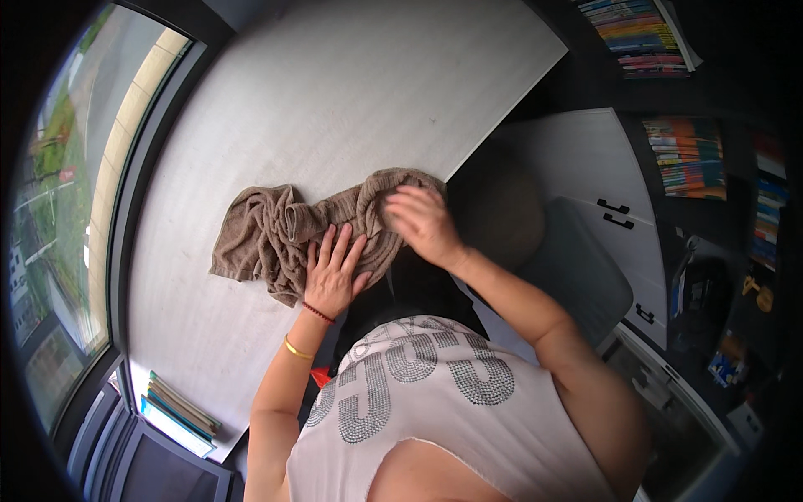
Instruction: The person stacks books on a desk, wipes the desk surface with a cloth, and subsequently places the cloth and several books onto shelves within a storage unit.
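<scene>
A brown terry towel (257,232) lies bunched and wrinkled on the white tabletop (301,106), near its front edge. My left hand (332,270) rests flat on the towel's middle, fingers spread, with no cloth gripped between them. A rolled fold of the towel stands up just beyond those fingertips. My right hand (423,223), blurred, is over the towel's right end with its fingers bent and pointing left. Whether it pinches any cloth cannot be made out.
A window (69,207) with a dark frame borders the table on the left. Several upright books (179,414) stand at the near left corner. To the right are a grey chair (577,270), white cabinet doors (590,163) with black handles, and dark shelves holding books (687,157).
</scene>
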Tool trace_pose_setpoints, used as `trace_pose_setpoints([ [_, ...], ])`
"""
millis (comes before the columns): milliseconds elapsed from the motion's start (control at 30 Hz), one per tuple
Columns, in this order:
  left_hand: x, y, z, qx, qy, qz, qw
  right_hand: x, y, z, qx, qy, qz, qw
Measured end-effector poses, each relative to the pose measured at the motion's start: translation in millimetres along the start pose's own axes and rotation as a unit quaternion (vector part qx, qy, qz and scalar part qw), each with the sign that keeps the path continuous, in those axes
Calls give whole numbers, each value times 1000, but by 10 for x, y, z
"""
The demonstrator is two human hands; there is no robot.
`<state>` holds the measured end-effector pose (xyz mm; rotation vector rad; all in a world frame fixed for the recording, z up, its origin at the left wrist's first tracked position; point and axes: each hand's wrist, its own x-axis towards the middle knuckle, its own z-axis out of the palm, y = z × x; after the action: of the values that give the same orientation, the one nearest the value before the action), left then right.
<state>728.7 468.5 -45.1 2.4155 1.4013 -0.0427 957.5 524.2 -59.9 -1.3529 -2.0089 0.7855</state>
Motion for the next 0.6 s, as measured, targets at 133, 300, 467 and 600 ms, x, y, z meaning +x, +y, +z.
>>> trace_pose_setpoints([
  [133, -1, -13, 55, -18, 38, -2, 999, 292, 430, -395, -140, 144, -6, 980],
  [300, 15, -18, 63, -14, 40, 1, 999, 565, 870, -509, -255, 62, 11, 965],
  [467, 21, -26, 81, -5, 35, -7, 999, 606, 881, -506, -248, 29, 17, 968],
  [600, 31, -25, 90, 0, 43, -5, 999, 546, 884, -528, -205, 57, -8, 977],
])
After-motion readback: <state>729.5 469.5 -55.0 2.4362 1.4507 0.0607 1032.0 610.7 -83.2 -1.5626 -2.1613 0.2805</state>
